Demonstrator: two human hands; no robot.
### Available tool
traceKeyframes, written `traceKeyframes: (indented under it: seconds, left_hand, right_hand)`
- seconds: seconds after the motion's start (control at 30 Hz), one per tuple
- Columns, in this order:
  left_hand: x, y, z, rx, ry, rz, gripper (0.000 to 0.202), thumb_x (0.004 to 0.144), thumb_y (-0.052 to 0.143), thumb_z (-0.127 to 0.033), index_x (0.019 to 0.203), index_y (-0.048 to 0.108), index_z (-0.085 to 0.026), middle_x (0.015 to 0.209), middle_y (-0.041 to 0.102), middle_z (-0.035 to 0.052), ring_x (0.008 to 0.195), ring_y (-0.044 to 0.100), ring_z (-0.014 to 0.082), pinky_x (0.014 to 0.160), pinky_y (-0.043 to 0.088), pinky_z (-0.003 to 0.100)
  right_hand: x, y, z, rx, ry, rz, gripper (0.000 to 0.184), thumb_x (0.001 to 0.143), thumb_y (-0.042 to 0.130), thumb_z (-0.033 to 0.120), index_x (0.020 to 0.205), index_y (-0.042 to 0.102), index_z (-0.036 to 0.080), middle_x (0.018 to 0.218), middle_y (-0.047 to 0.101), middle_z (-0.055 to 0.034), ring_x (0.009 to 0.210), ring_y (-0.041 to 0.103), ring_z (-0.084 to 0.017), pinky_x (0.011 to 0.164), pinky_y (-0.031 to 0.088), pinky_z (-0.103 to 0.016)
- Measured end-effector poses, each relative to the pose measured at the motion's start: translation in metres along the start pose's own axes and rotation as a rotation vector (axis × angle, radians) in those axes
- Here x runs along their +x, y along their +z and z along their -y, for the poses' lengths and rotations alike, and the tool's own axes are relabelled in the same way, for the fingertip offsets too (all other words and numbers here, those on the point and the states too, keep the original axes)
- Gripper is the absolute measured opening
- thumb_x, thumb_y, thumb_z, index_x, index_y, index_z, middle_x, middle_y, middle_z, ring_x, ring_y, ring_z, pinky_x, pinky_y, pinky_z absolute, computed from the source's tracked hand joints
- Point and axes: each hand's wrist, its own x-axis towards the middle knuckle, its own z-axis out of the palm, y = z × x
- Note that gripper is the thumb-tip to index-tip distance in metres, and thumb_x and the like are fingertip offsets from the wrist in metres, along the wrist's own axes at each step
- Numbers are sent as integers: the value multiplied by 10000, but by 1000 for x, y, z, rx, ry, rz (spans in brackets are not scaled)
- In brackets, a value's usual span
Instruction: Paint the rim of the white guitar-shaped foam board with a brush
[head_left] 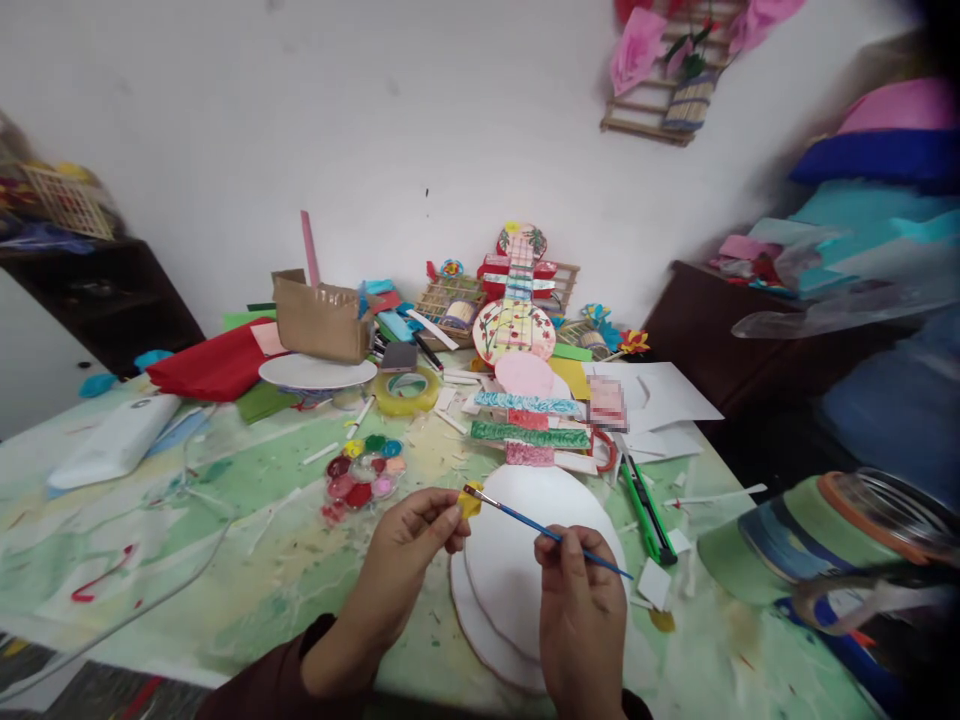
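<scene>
My left hand (405, 540) pinches a small yellow piece (471, 500), its material too small to make out. Between the fingers of my right hand (581, 610) is a thin blue paintbrush (525, 522), its bristles touching or just over the yellow piece. Both hands are above white round boards (547, 530), which overlap at the near end of a craft piece with painted crossbars, one green (525, 434) and one blue. Left of it lies a paint palette (364, 475) with wells of several colours.
A green utility knife (646, 515) lies right of the boards. Further right stands a large green jar (780, 540). Clear tape (406, 392), a cardboard box (319, 315) and a painted guitar-like craft (514, 330) are toward the wall. A white cable (150, 610) crosses the table's left side.
</scene>
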Motion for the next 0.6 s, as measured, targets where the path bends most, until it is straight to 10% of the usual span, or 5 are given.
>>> traceKeyframes:
  seconds: [0.3,0.6]
  left_hand:
    - [-2,1,7,-12,21,-78,299,664,779,-399,837,704,-166,642,678,27,579,609,147,567,515,255]
    - [0,1,16,40,152,-57,189,732,748,-369,844,737,-216,931,695,32,890,638,202,814,524,286]
  right_hand:
    - [3,-11,-3,-265,-272,119,242,839,628,396,731,575,187,703,655,-14,710,627,-159,671,486,-295]
    - [5,-12,-9,-191,-55,-8,301,774,686,461,756,564,187,667,668,5,676,617,-145,670,462,-287]
